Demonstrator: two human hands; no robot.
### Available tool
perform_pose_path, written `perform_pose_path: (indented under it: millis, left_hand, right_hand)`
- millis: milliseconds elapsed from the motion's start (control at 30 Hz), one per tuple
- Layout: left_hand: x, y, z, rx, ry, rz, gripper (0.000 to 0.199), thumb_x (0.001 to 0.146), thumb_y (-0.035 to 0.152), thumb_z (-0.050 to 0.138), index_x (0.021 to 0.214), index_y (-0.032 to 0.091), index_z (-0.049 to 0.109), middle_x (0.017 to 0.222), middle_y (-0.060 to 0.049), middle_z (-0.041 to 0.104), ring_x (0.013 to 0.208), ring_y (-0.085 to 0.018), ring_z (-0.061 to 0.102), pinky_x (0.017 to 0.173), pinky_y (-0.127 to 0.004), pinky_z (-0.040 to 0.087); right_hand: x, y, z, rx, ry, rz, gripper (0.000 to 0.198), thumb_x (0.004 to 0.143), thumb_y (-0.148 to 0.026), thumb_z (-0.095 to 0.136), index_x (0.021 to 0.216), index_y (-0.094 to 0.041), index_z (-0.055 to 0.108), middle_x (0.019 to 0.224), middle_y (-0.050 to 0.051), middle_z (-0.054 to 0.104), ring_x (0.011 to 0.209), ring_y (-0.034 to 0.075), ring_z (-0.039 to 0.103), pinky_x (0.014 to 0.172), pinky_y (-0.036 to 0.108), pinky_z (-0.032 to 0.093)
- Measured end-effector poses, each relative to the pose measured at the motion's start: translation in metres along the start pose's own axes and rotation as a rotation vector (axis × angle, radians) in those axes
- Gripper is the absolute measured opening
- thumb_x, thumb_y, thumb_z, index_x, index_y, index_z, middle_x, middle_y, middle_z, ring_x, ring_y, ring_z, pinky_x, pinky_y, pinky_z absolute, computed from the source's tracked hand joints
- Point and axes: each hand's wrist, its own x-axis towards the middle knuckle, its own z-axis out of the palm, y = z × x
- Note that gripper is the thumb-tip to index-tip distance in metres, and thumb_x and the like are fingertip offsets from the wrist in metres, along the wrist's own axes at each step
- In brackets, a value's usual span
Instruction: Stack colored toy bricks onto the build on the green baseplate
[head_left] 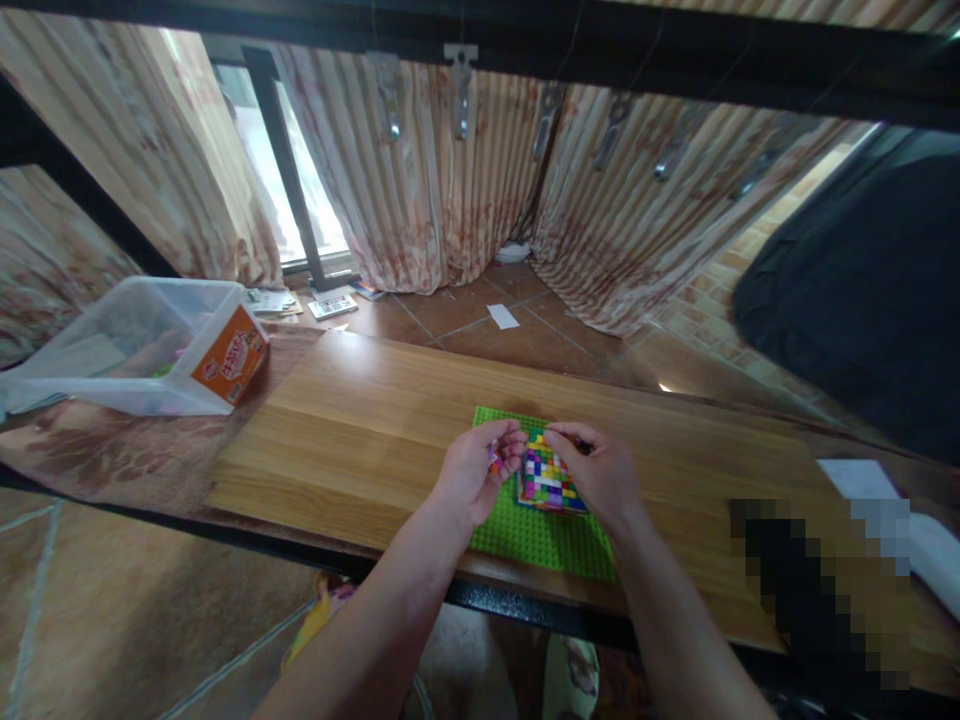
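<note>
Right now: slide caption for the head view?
Left hand cups small bricks; right hand at colorful brick block on green board.

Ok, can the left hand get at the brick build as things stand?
Probably yes: the left hand is close beside the multicoloured brick build, with nothing visible between them, though the small pieces cupped in it could hamper grasping.

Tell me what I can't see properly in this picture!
All in the head view:
Small pieces in the left hand: curled fingers hide how many.
Brick block: the right hand covers part of its right side.
Right fingertips: too small to tell if they pinch a brick.
Plastic box: its cloudy wall blurs what's inside.
Dark shape, lower right: pixelated.
</note>
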Motion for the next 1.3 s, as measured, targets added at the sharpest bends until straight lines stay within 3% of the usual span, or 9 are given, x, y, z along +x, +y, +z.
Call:
perform_pose_path:
  millis: [267,467,667,867,1100,1300]
  left_hand:
    - [-0.001,-0.001,0.001,0.008,-0.002,-0.001,0.020,0.089,0.009,0.053,0.074,0.008,0.067,0.063,-0.004,0.063,0.053,-0.006,0.058,0.052,-0.016,0.045]
    - [-0.003,0.003,0.001,-0.010,-0.054,-0.008,0.034,0.097,0.029,0.046,0.081,0.008,0.068,0.068,-0.007,0.068,0.054,-0.009,0.060,0.054,-0.019,0.048]
    - [-0.007,0.004,0.002,0.033,-0.102,-0.034,0.044,0.099,0.041,0.041,0.087,0.008,0.068,0.073,-0.011,0.071,0.053,-0.011,0.060,0.049,-0.019,0.044]
    - [-0.009,0.000,0.004,-0.005,-0.067,-0.041,0.039,0.097,0.039,0.048,0.073,0.012,0.062,0.060,-0.002,0.061,0.048,-0.009,0.055,0.045,-0.019,0.038]
    - [-0.005,-0.005,0.001,0.053,-0.079,-0.040,0.036,0.094,0.041,0.054,0.073,0.013,0.061,0.060,-0.001,0.060,0.047,-0.009,0.054,0.043,-0.020,0.036]
    - [-0.009,-0.002,0.002,0.021,-0.107,-0.025,0.034,0.095,0.037,0.053,0.072,0.012,0.061,0.056,0.000,0.057,0.045,-0.008,0.052,0.041,-0.018,0.035]
  right_hand:
    - [0.002,0.001,0.003,0.063,-0.002,0.020,0.025,0.076,-0.043,0.067,0.080,-0.021,0.079,0.086,0.007,0.078,0.077,0.023,0.069,0.074,0.037,0.051]
    - [-0.001,0.002,0.001,0.063,0.007,-0.020,0.028,0.079,-0.045,0.066,0.086,-0.021,0.078,0.092,0.007,0.078,0.084,0.024,0.069,0.079,0.038,0.052]
    - [-0.010,-0.019,-0.005,-0.038,0.122,-0.283,0.024,0.090,-0.037,0.056,0.096,-0.025,0.075,0.108,0.009,0.072,0.106,0.025,0.064,0.098,0.044,0.048]
    - [-0.022,-0.043,0.000,-0.211,-0.047,-0.478,0.024,0.094,-0.030,0.054,0.106,-0.027,0.075,0.126,0.010,0.063,0.119,0.028,0.055,0.101,0.049,0.044]
    - [-0.026,-0.040,0.014,-0.285,-0.077,-0.433,0.024,0.092,-0.023,0.055,0.102,-0.024,0.076,0.128,0.012,0.062,0.120,0.030,0.053,0.102,0.052,0.043]
    - [-0.025,-0.041,0.012,-0.176,-0.041,-0.388,0.021,0.092,-0.028,0.056,0.095,-0.026,0.077,0.123,0.009,0.065,0.117,0.028,0.057,0.101,0.049,0.045]
